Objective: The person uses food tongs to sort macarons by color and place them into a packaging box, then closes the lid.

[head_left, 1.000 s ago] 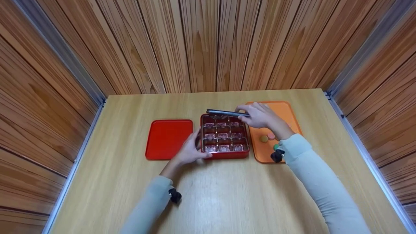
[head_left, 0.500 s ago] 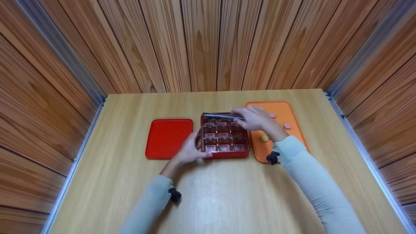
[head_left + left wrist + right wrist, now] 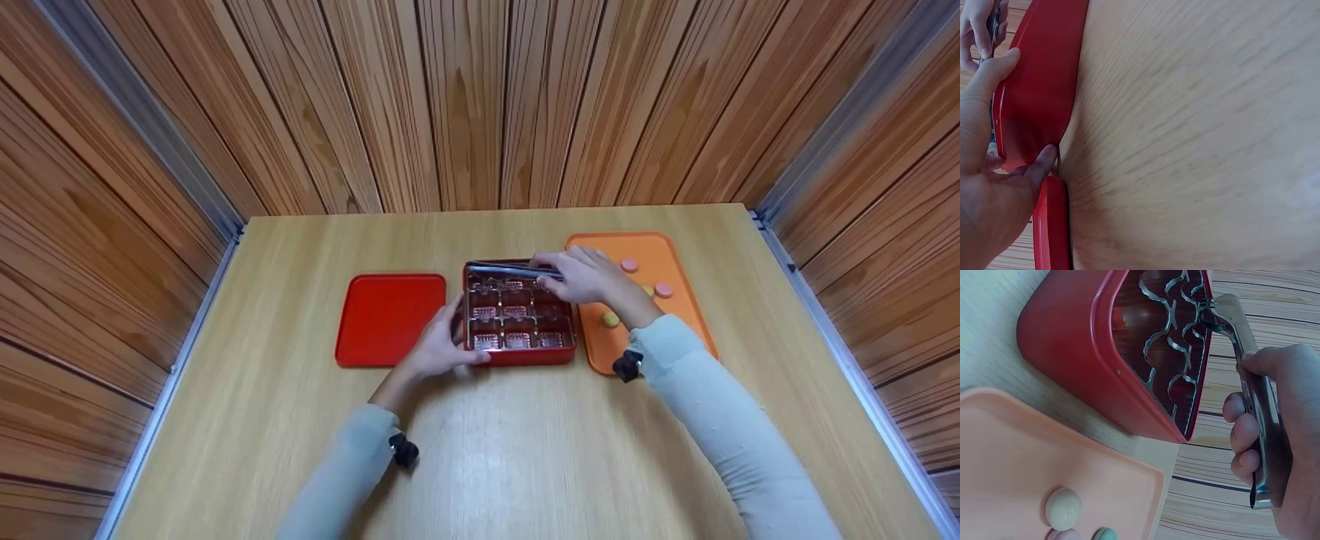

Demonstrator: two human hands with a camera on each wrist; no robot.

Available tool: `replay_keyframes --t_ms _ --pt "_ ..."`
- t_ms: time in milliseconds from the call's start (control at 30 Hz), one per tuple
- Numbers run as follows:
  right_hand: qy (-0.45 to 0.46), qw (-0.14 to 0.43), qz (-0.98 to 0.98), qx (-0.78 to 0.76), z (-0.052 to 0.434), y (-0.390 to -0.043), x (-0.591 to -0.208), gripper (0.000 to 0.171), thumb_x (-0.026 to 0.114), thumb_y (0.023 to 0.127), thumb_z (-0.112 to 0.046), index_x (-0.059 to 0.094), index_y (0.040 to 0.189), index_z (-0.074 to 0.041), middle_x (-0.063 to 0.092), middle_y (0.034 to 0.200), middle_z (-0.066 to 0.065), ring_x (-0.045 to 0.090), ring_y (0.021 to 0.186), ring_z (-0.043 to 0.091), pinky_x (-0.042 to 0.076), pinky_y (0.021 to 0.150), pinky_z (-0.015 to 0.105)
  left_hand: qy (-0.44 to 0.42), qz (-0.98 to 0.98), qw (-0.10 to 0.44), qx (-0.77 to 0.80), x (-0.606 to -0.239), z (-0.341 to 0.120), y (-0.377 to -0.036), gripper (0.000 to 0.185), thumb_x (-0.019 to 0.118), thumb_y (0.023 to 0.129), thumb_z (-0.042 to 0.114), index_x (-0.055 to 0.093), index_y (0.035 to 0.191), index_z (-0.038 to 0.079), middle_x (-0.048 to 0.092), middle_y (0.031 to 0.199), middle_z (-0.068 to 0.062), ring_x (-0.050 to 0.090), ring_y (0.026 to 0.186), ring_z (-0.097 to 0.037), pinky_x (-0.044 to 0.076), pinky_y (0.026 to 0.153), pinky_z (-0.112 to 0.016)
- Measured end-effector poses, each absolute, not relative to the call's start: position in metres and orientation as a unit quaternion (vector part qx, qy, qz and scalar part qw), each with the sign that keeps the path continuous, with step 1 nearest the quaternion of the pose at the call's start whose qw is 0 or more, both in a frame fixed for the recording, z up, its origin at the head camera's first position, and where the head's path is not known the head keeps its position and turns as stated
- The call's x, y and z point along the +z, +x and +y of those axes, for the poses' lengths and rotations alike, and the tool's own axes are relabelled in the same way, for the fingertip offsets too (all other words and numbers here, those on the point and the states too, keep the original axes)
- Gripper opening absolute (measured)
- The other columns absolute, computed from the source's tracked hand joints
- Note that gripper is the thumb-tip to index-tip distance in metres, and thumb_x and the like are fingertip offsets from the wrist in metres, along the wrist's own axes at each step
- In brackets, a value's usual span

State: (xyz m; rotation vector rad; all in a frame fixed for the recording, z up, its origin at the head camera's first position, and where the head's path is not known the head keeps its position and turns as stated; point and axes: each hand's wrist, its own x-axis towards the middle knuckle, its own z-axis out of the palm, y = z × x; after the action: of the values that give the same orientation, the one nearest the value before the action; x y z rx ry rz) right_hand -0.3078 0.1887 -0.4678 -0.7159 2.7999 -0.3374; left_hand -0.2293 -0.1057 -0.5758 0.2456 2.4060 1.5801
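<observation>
a booth of slatted wood panels is seen around a pale wooden counter (image 3: pixel 480 450). a red box (image 3: pixel 520 358) with a clear divided insert is set at the middle of it, and its near left corner is gripped by the left hand (image 3: pixel 439 346): in the left wrist view the thumb is laid along the box's outer wall and another of the fingers (image 3: pixel 1044 160) is pressed against its corner, so the hand is curled round the box. a flat red lid (image 3: pixel 386 319) is laid just left of those fingers, touching or almost touching the box. metal tongs (image 3: pixel 504 269) are held in the right hand (image 3: pixel 589 276), whose fingers (image 3: pixel 1244 433) are wrapped round the handle; the tongs are stretched leftward from those fingers across the far edge of the box, with the tips (image 3: pixel 1210 309) over the far compartments. whether anything is caught in the tips cannot be told. an orange tray (image 3: pixel 675 315) is laid just right of the right hand, beside the box. on it, small round sweets are seen: two pink ones (image 3: pixel 663 289) beyond the wrist and a yellowish one (image 3: pixel 610 319) close under it.
</observation>
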Motion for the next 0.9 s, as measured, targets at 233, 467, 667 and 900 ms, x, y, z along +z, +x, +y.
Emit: replay_keyframes --t_ms 233,467,667,900 --pt "-0.249 0.108 0.955 -0.119 0.191 -0.309 -0.468 0.045 0.061 0.114 -0.038 0.064 0.155 -0.021 0.07 0.12 0.017 0.058 0.107 0.036 0.041 0.084 0.044 0.095 0.825 0.119 0.544 -0.576 -0.106 -0.228 0.128 0.101 0.084 0.026 0.019 0.182 0.014 0.036 0.18 -0.022 0.036 0.168 -0.042 0.026 0.145 -0.059" --pt "-0.236 0.107 0.957 -0.127 0.196 -0.307 -0.468 0.049 0.06 0.114 -0.04 0.061 0.159 -0.02 0.071 0.136 0.02 0.059 0.117 0.04 0.046 0.096 0.053 0.102 0.821 0.111 0.551 -0.577 -0.107 -0.229 0.128 0.102 0.083 0.023 0.019 0.181 0.011 0.034 0.18 -0.025 0.035 0.169 -0.043 0.024 0.145 -0.06" --pt "-0.234 0.093 0.96 -0.122 0.207 -0.309 -0.466 0.05 0.058 0.115 -0.041 0.061 0.16 -0.02 0.073 0.135 0.019 0.059 0.109 0.036 0.044 0.089 0.047 0.103 0.819 0.114 0.553 -0.576 -0.108 -0.228 0.129 0.102 0.083 0.021 0.018 0.182 0.011 0.033 0.181 -0.025 0.033 0.17 -0.043 0.023 0.146 -0.058" --pt "-0.242 0.078 0.959 -0.127 0.232 -0.312 -0.46 0.045 0.058 0.116 -0.04 0.065 0.153 -0.015 0.066 0.085 0.008 0.051 0.067 0.023 0.036 0.063 0.035 0.091 0.823 0.124 0.547 -0.576 -0.107 -0.228 0.13 0.101 0.085 0.028 0.017 0.182 0.015 0.03 0.184 -0.022 0.03 0.172 -0.042 0.02 0.146 -0.061"
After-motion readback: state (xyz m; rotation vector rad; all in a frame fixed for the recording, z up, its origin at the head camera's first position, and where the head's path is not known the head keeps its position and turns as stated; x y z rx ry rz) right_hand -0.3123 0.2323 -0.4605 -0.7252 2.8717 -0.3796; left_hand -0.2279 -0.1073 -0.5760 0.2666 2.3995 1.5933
